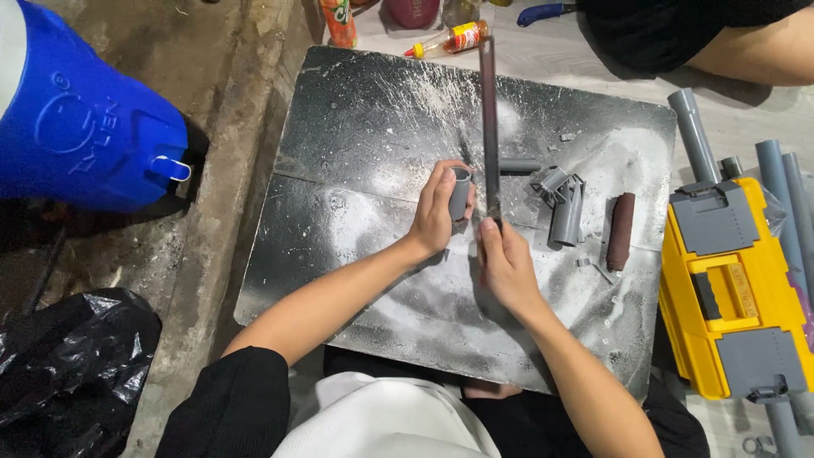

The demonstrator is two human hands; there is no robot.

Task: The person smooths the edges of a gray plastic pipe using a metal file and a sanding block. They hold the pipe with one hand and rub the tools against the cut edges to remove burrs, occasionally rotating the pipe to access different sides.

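My left hand [439, 212] grips a short grey pipe piece [459, 192], held upright over a dark board [356, 127] dusted with white powder. My right hand [502, 263] holds the near end of a long thin metal file [489, 119], which points away from me and runs just right of the pipe piece. To the right on the board lie a grey pipe stub [519, 165], joined grey pipe fittings [561, 199] and a dark brown roll [621, 231].
A yellow and grey toolbox [733, 288] and long grey pipes [694, 131] lie at the right. A blue container [80, 119] stands at the left, a black plastic bag [68, 365] below it. Bottles [449, 38] and another person [695, 34] are at the far edge.
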